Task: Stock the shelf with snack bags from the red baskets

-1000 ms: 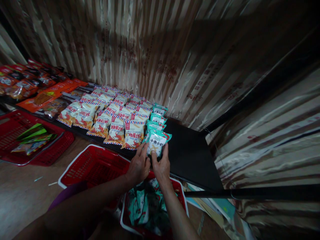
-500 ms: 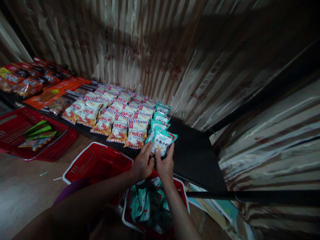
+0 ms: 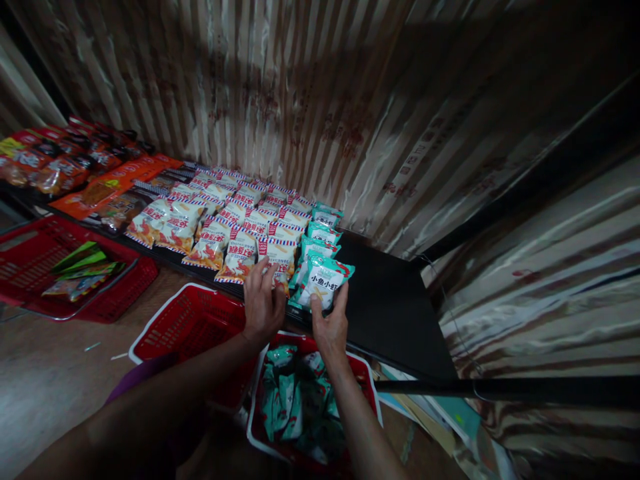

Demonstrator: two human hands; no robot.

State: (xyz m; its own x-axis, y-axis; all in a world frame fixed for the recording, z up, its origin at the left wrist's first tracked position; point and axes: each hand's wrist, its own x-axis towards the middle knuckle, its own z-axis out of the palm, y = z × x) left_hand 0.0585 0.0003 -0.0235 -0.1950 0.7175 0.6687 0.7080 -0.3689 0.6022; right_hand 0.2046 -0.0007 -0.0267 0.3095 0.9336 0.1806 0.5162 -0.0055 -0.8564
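Note:
My right hand (image 3: 330, 327) grips a green-and-white snack bag (image 3: 326, 280) by its lower right, thumb on the front. This bag is at the front of a row of matching green bags (image 3: 320, 248) on the black shelf. Just left of it, my left hand (image 3: 263, 307) has its fingers stretched out over the lower part of a white-and-orange snack bag (image 3: 278, 252). It holds nothing, and whether the fingertips press on that bag I cannot tell. Below my hands stands a red basket (image 3: 370, 393) with a white rim, holding several more green bags (image 3: 287, 403).
Rows of white-and-orange bags (image 3: 177, 223), flat orange packs (image 3: 110, 187) and dark-red bags (image 3: 60, 167) line the shelf (image 3: 395, 307) leftward. Another red basket (image 3: 187, 320) and one with a few packs (image 3: 125, 280) stand below. Striped curtain (image 3: 280, 87) hangs behind.
My left hand has let go of the green bag and moved left, over the white-and-orange bag beside it. My right hand still holds the green bag in nearly the same place.

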